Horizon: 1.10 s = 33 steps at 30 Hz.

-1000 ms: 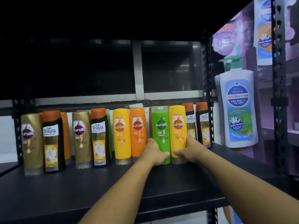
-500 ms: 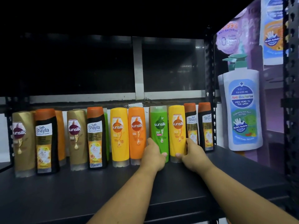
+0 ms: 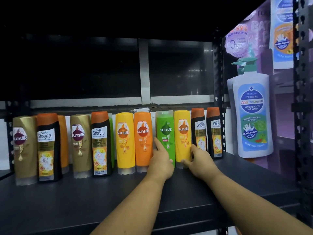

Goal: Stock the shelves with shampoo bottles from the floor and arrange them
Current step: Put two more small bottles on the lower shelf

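A row of shampoo bottles stands upright along the back of a dark shelf (image 3: 84, 200). My left hand (image 3: 160, 163) grips the lower part of a green Sunsilk bottle (image 3: 165, 126), index finger up its left side and thumb on its right. My right hand (image 3: 200, 161) holds the base of the yellow Sunsilk bottle (image 3: 183, 129) right beside it. Left of these stand an orange bottle (image 3: 143, 138) and a yellow bottle (image 3: 124, 139). To the right are two black Safi Shayla bottles (image 3: 198, 131).
Further left stand gold Sunsilk bottles (image 3: 21, 146) and black Shayla bottles (image 3: 48, 146), with more bottles behind them. A black perforated upright (image 3: 218, 82) bounds the shelf at the right. Beyond it hangs a poster of a pump bottle (image 3: 252, 116). Another upright (image 3: 303, 116) stands at the far right.
Both hands have slid the green and yellow bottles back into line with the row. My left index finger now reaches up the green bottle's side.
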Each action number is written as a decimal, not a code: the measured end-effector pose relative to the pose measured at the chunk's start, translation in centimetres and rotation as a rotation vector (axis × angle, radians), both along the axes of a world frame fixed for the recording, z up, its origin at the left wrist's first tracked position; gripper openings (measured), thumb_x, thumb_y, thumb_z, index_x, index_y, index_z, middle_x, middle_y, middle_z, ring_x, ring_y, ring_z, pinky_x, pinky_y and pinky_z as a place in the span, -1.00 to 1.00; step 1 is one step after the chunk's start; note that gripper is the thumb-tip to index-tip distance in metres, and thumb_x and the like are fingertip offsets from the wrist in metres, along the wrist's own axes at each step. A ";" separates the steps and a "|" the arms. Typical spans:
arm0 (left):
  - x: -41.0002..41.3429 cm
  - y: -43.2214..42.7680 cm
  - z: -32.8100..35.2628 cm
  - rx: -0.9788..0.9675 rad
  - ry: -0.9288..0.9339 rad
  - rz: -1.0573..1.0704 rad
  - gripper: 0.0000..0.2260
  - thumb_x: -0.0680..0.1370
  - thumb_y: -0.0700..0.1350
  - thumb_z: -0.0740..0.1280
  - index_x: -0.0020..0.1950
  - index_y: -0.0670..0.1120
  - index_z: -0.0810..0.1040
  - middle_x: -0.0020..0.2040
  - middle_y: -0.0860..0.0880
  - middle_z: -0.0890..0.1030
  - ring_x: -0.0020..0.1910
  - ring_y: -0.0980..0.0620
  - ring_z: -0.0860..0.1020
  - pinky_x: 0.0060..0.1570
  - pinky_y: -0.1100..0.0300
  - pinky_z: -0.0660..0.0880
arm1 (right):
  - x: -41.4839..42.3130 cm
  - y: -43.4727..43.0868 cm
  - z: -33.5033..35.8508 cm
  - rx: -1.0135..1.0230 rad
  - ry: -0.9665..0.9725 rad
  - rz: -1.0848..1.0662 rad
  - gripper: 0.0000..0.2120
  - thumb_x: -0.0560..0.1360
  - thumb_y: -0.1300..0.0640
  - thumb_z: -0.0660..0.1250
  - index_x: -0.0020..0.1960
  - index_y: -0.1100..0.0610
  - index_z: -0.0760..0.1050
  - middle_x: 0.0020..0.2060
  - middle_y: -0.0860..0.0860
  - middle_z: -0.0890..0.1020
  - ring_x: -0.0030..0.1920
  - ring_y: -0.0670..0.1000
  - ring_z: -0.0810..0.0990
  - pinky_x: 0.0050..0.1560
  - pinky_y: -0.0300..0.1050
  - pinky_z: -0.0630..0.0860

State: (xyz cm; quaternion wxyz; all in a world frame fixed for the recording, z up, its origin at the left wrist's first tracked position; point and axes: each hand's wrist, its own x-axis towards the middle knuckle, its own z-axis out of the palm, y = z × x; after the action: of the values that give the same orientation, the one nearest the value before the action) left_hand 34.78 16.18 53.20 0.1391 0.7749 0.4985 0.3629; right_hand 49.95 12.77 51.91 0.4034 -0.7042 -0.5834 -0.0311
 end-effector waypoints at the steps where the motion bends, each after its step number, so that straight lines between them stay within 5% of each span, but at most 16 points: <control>1: 0.0 0.0 0.0 0.005 0.003 0.005 -0.04 0.65 -0.15 0.36 0.62 -0.11 -0.44 0.65 -0.14 0.12 0.54 -0.14 0.33 0.42 0.02 0.38 | 0.0 0.1 0.0 0.000 -0.003 0.003 -0.55 0.49 -0.01 0.49 0.28 0.08 0.41 0.12 0.08 0.62 0.10 0.13 0.59 0.15 0.07 0.56; 5: 0.0 0.2 -0.1 0.039 0.031 0.033 -0.02 0.64 -0.14 0.37 0.61 -0.10 -0.46 0.59 -0.15 0.27 0.42 -0.15 0.48 0.32 0.00 0.48 | 0.0 0.2 0.0 0.007 -0.002 0.020 -0.54 0.50 0.00 0.48 0.30 0.08 0.40 0.11 0.07 0.60 0.09 0.12 0.58 0.14 0.05 0.55; 10: 0.0 0.4 -0.3 0.104 0.093 0.078 -0.01 0.65 -0.10 0.36 0.59 -0.08 -0.50 0.27 -0.14 0.58 0.13 -0.11 0.64 0.13 -0.02 0.62 | 0.1 0.3 -0.2 0.013 -0.015 0.034 -0.55 0.51 -0.01 0.47 0.29 0.08 0.37 0.08 0.07 0.59 0.06 0.11 0.56 0.08 0.00 0.52; 26: -0.5 0.0 -0.1 0.122 0.130 0.126 -0.08 0.67 -0.03 0.34 0.64 -0.10 -0.38 0.26 -0.14 0.61 0.18 -0.12 0.63 0.10 0.01 0.59 | 0.3 0.5 -0.1 0.009 -0.021 0.070 -0.49 0.51 -0.03 0.48 0.36 0.06 0.37 0.15 0.04 0.61 0.11 0.08 0.59 0.16 0.05 0.56; 28: -0.7 -0.1 0.2 0.129 0.135 0.159 -0.16 0.67 -0.02 0.34 0.68 -0.13 -0.23 0.30 -0.15 0.59 0.23 -0.14 0.61 0.14 0.02 0.57 | 0.2 0.5 -0.2 0.007 -0.025 0.055 -0.54 0.51 -0.05 0.47 0.31 0.05 0.39 0.11 0.03 0.62 0.07 0.08 0.61 0.12 0.03 0.57; 30: -1.1 0.0 0.6 0.137 0.117 0.178 -0.38 0.66 -0.01 0.35 0.63 -0.16 0.17 0.29 -0.14 0.59 0.24 -0.16 0.60 0.15 0.02 0.56 | 0.1 0.4 -0.1 0.003 -0.037 0.009 -0.60 0.50 -0.08 0.45 0.23 0.06 0.44 0.04 0.02 0.62 0.05 0.08 0.61 0.08 0.00 0.57; 33: -2.1 0.4 0.7 0.146 0.080 0.186 -0.77 0.63 0.02 0.39 0.16 -0.11 0.58 0.09 -0.10 0.65 0.07 -0.14 0.62 0.01 0.03 0.60 | 0.0 0.1 0.1 -0.024 -0.068 -0.111 -0.67 0.47 -0.17 0.43 -0.03 0.09 0.53 -0.14 -0.01 0.61 -0.08 0.04 0.61 -0.07 -0.04 0.57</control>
State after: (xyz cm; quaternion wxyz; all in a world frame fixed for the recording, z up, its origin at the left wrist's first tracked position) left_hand 32.69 16.62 53.88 0.0281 0.7474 0.5454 0.3784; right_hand 49.91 12.87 51.97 0.3725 -0.7387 -0.5573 -0.0706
